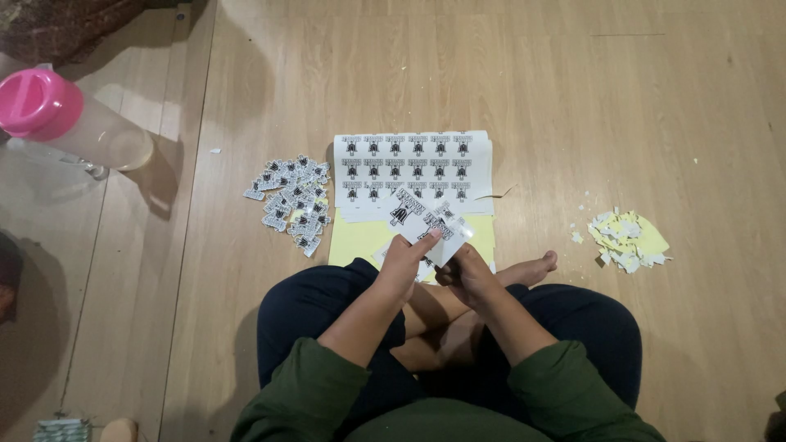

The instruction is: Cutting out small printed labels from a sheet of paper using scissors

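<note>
Head view: a small sticker strip (pixel 422 223) was held pinched between the left hand (pixel 403 266) and right hand (pixel 463 274), both clamped on it, above the lap at the near edge of the sheet stack (pixel 413 168) on the floor (pixel 614 106). Peeled stickers (pixel 291 200) were piled left of the stack; backing scraps (pixel 629 240) lay well apart to the right. A pink-lidded bottle (pixel 65 119) lay at far left. Risks judged: a sticker torn by a hurried peel, or curled onto itself or onto the fingers.
</note>
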